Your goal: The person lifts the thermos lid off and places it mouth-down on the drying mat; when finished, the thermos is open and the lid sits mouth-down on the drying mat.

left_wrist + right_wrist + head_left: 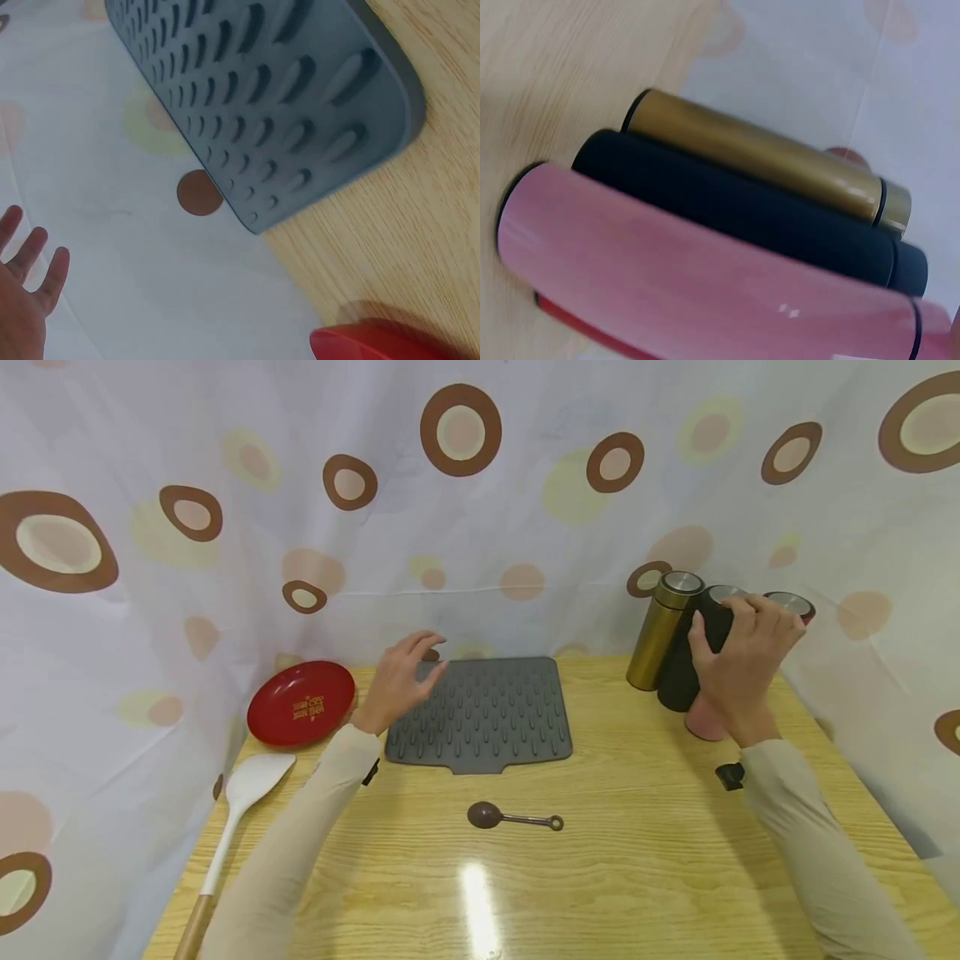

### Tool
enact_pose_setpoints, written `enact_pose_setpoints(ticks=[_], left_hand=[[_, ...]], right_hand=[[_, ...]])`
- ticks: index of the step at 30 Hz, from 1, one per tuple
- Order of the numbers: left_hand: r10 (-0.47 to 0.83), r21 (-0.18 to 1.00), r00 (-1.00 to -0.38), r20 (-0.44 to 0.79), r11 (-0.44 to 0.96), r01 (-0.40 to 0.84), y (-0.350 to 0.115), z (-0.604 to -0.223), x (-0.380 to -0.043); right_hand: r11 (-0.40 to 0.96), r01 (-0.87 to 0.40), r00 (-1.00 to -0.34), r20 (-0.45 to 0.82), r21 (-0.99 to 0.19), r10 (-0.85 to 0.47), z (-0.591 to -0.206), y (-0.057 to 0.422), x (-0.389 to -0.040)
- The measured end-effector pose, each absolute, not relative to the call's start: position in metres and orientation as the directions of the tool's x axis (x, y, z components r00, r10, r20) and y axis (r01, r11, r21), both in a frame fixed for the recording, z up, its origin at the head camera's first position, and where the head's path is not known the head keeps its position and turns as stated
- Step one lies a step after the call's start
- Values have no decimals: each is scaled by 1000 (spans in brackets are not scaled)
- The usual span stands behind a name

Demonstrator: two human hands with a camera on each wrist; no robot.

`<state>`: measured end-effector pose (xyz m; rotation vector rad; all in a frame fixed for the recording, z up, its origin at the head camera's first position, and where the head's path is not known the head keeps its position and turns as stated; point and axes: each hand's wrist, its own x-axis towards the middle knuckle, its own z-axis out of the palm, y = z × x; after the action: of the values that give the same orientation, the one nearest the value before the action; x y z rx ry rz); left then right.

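Note:
My left hand (397, 681) hovers between the red plate (270, 706) and the dark grey ridged mat (480, 714), thumb and fingers apart with nothing between them. Spread fingers (52, 277) show at the edge of the left wrist view. At the right, my right hand (742, 652) is over the upper part of a pink bottle (705, 720) and hides most of it. Its thumb and fingers stand well apart. Beside the pink bottle stand a black bottle (735, 202) and a gold bottle (757, 157), with a red one (592, 330) behind.
A small brown spoon (486, 815) lies in front of the mat. Along the left edge of the wooden table (637, 877) lies a white spatula (251, 781) with a wooden handle. A patterned curtain (465, 543) hangs behind and at both sides.

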<state>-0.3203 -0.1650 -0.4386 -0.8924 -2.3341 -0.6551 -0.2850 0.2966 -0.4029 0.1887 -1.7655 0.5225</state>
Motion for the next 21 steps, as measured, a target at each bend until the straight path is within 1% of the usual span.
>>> enact_pose_setpoints(ticks=[4,6,9,11,13,16,18,21], left_hand=[[443,224,-600,666,649,727,-155,-438,-322],[443,222,-599,667,649,728,-148,-438,-323],[448,239,-611,653,644,727,-139,-437,-324],[453,252,-622,638,641,725,-132,-436,-325],[459,256,-627,629,639,725,-127,-436,-325],[470,263,-630,618,632,729,-120,-433,-325],[473,272,-634,611,627,730,-117,-432,-325],[476,288,-641,602,619,730,-114,-430,-325]], right_hand=[[899,-286,-308,920,-333,243,-406,310,-283],[889,-235,-361,885,-392,295,-409,317,-280],[841,-177,-456,800,-511,390,-415,324,-275],[802,-170,-496,753,-573,433,-421,327,-270],[743,-189,-515,709,-642,482,-427,328,-267],[668,-214,-521,661,-713,540,-432,329,-263],[608,-185,-546,595,-772,589,-434,329,-260],[536,-86,-602,472,-840,643,-437,328,-255]])
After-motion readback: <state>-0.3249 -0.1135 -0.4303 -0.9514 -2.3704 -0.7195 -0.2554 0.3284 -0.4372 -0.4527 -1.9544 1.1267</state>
